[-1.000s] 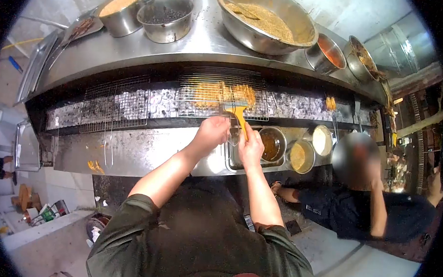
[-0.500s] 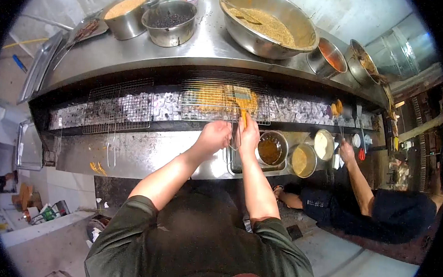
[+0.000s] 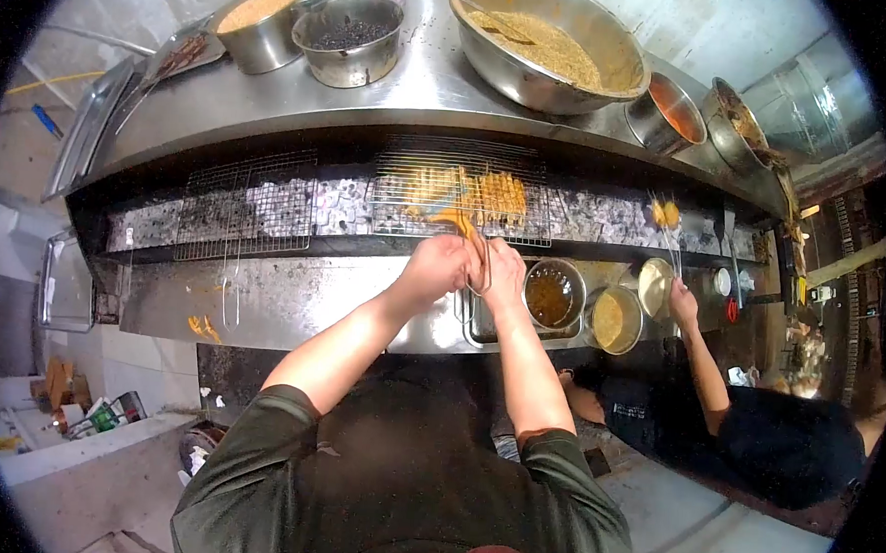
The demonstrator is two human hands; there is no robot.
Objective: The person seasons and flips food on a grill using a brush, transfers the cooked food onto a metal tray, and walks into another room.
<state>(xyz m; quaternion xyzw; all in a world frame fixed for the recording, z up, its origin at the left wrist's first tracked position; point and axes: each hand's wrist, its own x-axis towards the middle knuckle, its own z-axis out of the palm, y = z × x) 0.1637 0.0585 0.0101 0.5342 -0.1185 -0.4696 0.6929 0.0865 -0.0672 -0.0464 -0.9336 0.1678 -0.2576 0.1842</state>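
Note:
Over the charcoal trough lies a wire grill basket (image 3: 392, 189) holding orange-yellow food pieces (image 3: 502, 195). A basting brush (image 3: 456, 219) with an orange handle reaches across the food, its head smeared by motion. My right hand (image 3: 504, 278) is closed around the brush's handle end. Close beside it, my left hand (image 3: 435, 272) is closed on the basket's long wire handle (image 3: 482, 279); the fingers partly hide the grip. A pot of dark oily liquid (image 3: 552, 294) stands just right of my right hand.
A second wire basket (image 3: 246, 206) lies over the coals (image 3: 341, 206) at left. Bowls of seasoning, including a large steel bowl (image 3: 550, 57), line the back shelf. At right, a co-worker's hand (image 3: 682, 307) holds skewered food (image 3: 665, 214) over the coals. A yellowish pot (image 3: 616, 321) stands in front.
The brush has swung left and lower over the food, with its handle now slanting. My two hands have come closer together. The co-worker's hand and skewers have shifted slightly left.

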